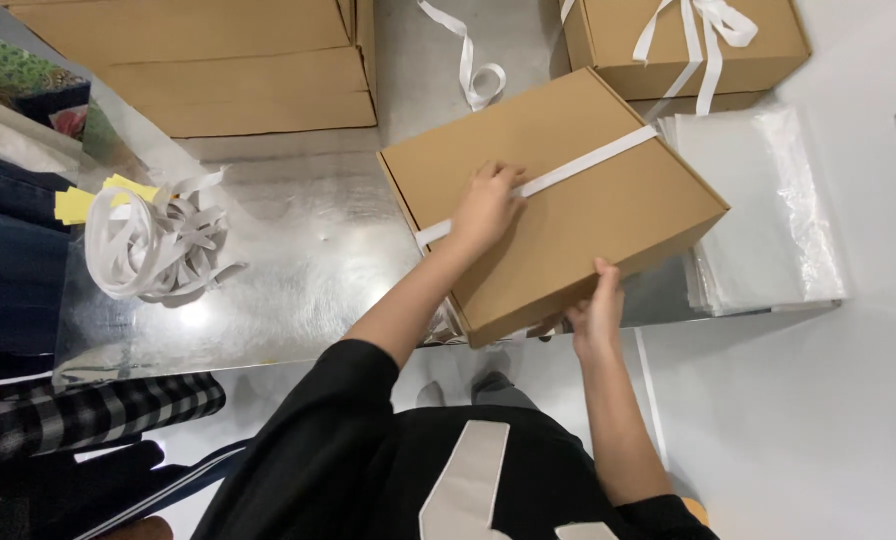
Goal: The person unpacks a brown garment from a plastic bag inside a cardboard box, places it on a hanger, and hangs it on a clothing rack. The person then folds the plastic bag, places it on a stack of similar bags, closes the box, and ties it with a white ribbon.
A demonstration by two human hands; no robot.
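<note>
Box (pixel 588 215), brown and flat, tilted over the near edge of the shiny table (pixel 298 250), with one white ribbon (pixel 588 160) across its lid. Left hand (pixel 486 208) flat on top, fingers pressing the ribbon down so it stays put. Right hand (pixel 598 310) curled around the near corner, holding the box up. One more tied box (pixel 688 40) behind. One heap of loose ribbons (pixel 153 245) at the left. One stack of clear bags (pixel 758 210) at the right.

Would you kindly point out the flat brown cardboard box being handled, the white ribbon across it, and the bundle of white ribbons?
Flat brown cardboard box (pixel 608 215), head view, bare lid.
White ribbon (pixel 593 160), head view, strip on lid.
Bundle of white ribbons (pixel 148 245), head view, middle loops.
</note>
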